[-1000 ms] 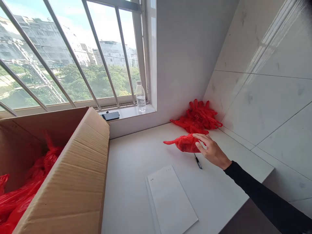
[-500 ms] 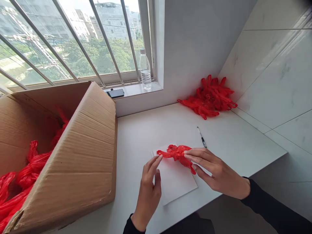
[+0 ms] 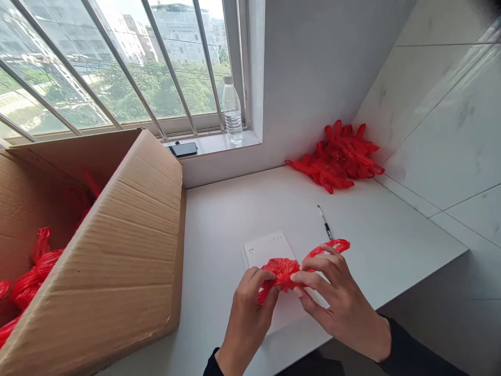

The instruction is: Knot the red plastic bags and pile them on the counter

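A crumpled red plastic bag (image 3: pixel 283 268) is held between my hands, above a white notepad (image 3: pixel 270 244) on the table. My left hand (image 3: pixel 252 303) pinches its left side between thumb and fingers. On the other side, the fingers of my right hand (image 3: pixel 332 292) close on the bag, and a looped red handle sticks out past them to the upper right. A black and clear pen (image 3: pixel 324 222) lies just beyond the right hand. Small handwritten marks show on the upper part of the notepad; the bag and hands cover the lower part.
An open cardboard box (image 3: pixel 129 250) with red plastic bags (image 3: pixel 35 277) inside stands at the left. A pile of red bags (image 3: pixel 340 156) lies in the far right corner of the white table (image 3: pixel 219 209). On the windowsill are a water bottle (image 3: pixel 233 117) and a phone (image 3: pixel 183 150).
My hands and the bag have come nearer to me. The left hand has closed on the bag, which is now turned, its handle out to the right. The notepad's top is uncovered.
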The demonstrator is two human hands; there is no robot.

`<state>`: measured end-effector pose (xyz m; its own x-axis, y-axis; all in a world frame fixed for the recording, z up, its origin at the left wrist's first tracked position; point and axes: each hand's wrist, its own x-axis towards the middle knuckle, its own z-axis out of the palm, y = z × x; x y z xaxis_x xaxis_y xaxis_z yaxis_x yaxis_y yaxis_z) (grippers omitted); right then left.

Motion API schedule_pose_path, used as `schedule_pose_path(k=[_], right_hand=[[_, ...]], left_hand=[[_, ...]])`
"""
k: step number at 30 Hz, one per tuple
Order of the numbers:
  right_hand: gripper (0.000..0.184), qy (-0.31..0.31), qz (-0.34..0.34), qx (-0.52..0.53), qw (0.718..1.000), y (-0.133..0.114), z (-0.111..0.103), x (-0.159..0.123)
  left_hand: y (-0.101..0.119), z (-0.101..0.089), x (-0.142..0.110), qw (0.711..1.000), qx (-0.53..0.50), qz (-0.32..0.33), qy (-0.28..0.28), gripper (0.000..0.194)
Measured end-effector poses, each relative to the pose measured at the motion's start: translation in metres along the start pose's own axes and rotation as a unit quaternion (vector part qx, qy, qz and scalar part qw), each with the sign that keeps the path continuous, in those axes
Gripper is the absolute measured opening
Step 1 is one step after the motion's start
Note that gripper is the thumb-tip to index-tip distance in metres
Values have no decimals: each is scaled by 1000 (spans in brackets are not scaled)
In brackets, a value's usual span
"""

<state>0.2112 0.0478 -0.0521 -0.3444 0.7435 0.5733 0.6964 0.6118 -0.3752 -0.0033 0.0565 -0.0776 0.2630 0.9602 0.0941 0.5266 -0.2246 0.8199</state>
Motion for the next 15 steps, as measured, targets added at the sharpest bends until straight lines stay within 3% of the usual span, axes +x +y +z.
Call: schedule_pose_path(k=[6, 9, 12, 15], right_hand=[[13, -70, 23, 22, 997, -4, 25, -8], [13, -80, 20, 15, 996, 1, 22, -12], [12, -85, 38, -2, 996, 8, 15, -19], [9, -79, 68, -10, 995, 15, 11, -27]], left_hand=[[4, -1, -20, 996, -67, -54, 18, 19], [3, -2, -33, 989, -93, -89, 67, 24], [-7, -7, -48, 972, -115, -162, 128, 28], [-16, -13, -60, 953, -122, -233, 153, 31]])
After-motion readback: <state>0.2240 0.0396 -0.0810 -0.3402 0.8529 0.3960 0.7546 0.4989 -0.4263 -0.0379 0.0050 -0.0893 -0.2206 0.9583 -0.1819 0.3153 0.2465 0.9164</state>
